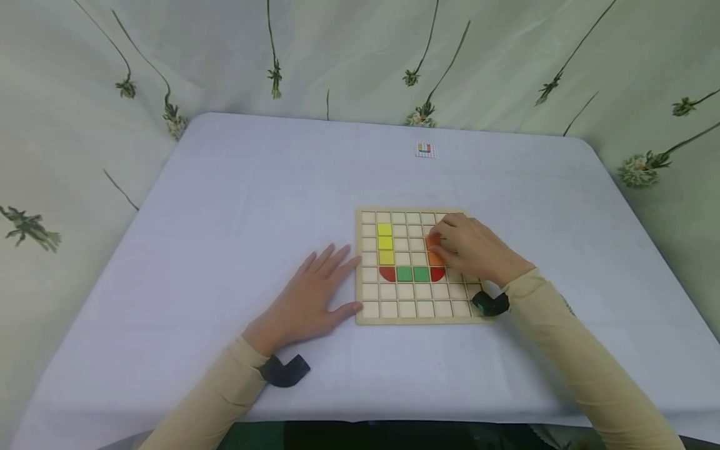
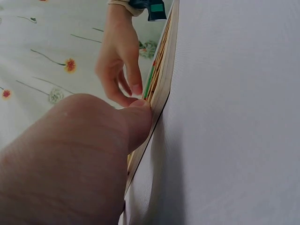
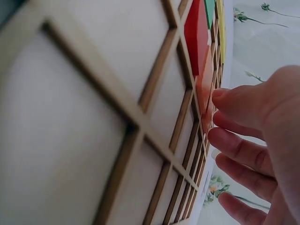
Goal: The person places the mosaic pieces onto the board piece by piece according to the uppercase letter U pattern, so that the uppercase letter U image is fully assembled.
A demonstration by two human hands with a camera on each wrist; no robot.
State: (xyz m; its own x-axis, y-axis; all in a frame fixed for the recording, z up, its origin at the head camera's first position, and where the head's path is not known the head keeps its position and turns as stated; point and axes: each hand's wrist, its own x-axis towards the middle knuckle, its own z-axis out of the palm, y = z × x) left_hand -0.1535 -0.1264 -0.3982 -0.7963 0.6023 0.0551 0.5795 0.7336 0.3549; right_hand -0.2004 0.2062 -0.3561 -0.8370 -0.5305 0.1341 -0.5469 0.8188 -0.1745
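Observation:
A wooden grid board [image 1: 422, 320] lies flat on the table. My left hand [image 1: 306, 306] is spread palm down, its thumb and a fingertip touching the board's left edge. In the left wrist view its thumb [image 2: 138, 122] rests against the board's side. My right hand [image 1: 475, 247] reaches over the right columns and pinches an orange tile [image 1: 432, 242] at its cell. Another orange tile [image 1: 435, 259] sits just below, partly covered by the thumb. Yellow tiles [image 1: 385, 243] form a left column. Green tiles [image 1: 404, 274] lie between two red rounded tiles [image 1: 387, 274].
A small pattern card [image 1: 425, 149] with a coloured grid lies toward the table's far edge. The white tablecloth [image 1: 253, 187] surrounds the board. Behind the table hangs a flower-patterned cloth [image 1: 349, 56]. Dark cameras are strapped at both wrists.

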